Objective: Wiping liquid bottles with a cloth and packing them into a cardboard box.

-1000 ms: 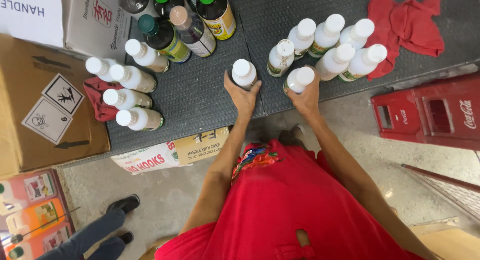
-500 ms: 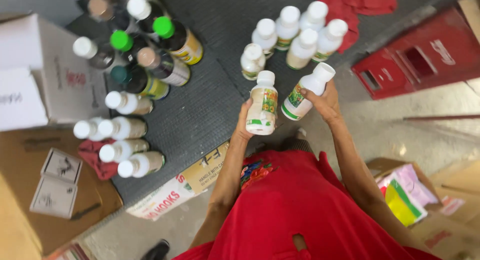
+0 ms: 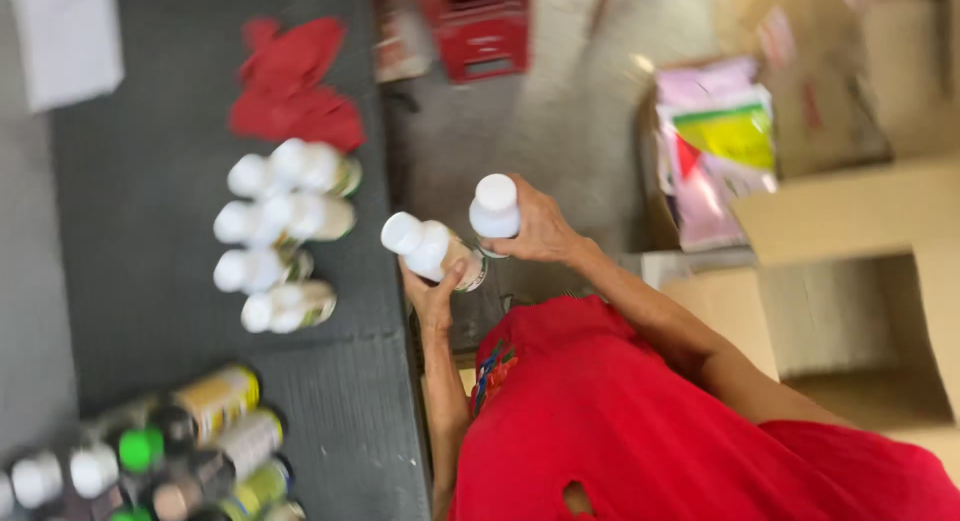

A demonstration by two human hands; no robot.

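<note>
Each hand (image 3: 432, 293) (image 3: 540, 231) grips one white-capped bottle (image 3: 432, 251) (image 3: 494, 209), side by side.

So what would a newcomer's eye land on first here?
The two white-capped plastic bottles at centre, one in the left hand and one in the right hand. Next, the cluster of similar white-capped bottles on the dark grey mat, with a crumpled red cloth above them.

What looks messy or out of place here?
Little stands out. A red cloth lies crumpled on the dark mat beside the white-capped bottles. Each hand, left and right, holds a bottle; no spill shows.
</note>
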